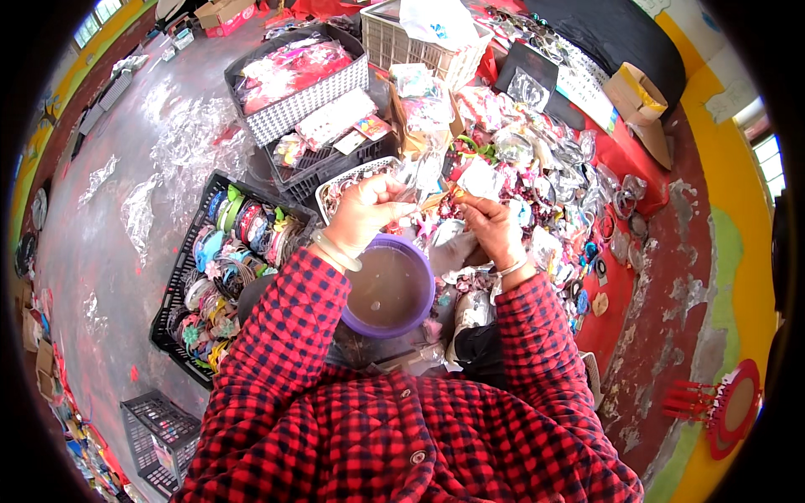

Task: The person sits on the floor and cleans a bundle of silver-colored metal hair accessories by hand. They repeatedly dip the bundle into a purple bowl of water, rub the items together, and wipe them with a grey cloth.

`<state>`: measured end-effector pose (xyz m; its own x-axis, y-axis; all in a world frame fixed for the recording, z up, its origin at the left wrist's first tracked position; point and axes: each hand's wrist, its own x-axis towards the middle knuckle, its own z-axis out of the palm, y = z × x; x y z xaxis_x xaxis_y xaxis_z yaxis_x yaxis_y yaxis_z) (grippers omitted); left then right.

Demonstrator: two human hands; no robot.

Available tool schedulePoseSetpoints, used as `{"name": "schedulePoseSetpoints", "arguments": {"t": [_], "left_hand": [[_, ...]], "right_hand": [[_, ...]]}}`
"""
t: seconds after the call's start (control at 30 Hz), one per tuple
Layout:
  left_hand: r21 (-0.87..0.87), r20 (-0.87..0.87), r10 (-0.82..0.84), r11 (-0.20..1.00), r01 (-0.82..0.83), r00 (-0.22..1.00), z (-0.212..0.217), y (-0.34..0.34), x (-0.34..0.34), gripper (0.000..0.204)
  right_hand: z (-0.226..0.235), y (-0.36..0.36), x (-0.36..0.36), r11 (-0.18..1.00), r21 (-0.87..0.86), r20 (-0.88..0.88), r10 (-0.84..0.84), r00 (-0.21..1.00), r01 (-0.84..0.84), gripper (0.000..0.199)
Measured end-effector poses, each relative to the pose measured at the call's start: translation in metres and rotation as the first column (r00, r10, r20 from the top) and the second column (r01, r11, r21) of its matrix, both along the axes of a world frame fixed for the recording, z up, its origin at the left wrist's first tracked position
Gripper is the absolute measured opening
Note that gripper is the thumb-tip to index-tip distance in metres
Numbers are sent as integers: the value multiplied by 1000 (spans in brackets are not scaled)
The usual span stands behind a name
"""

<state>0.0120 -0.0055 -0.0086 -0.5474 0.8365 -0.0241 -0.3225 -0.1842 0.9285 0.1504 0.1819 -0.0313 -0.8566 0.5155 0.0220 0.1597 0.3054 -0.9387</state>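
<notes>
My left hand [362, 216] is closed, with thumb and fingers pinching a clear plastic bag [426, 170]. Close by on the right, my right hand [495, 232] pinches a small orange-yellow piece [455, 193], too small to name. The two hands are apart, raised above a purple basin [390, 332] of murky, greyish-brown water. Just beyond my left hand stands a white basket [329, 189] of small items. A large heap of wrapped hair accessories and trinkets [520, 151] spreads beyond my right hand.
At left is a black crate [178, 289] packed with colourful headbands. Farther off stand a grey basket [289, 117] of bagged goods and a beige crate [381, 42]. A smaller black basket [159, 411] lies at lower left. Loose plastic wrap [184, 134] litters the floor.
</notes>
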Motion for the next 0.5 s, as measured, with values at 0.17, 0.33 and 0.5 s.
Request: {"name": "schedulePoseSetpoints", "arguments": {"t": [0.17, 0.33, 0.5], "left_hand": [[-70, -170, -22, 997, 10, 985, -13, 9, 7, 14], [-95, -321, -255, 967, 237, 912, -13, 13, 17, 10], [-197, -621, -240, 969, 148, 746, -27, 16, 11, 17]], "right_hand": [[21, -6, 5, 791, -541, -219, 196, 956, -286, 32], [26, -14, 8, 502, -831, -295, -35, 955, -238, 20], [18, -10, 10, 519, -831, -276, -68, 959, -202, 11]]}}
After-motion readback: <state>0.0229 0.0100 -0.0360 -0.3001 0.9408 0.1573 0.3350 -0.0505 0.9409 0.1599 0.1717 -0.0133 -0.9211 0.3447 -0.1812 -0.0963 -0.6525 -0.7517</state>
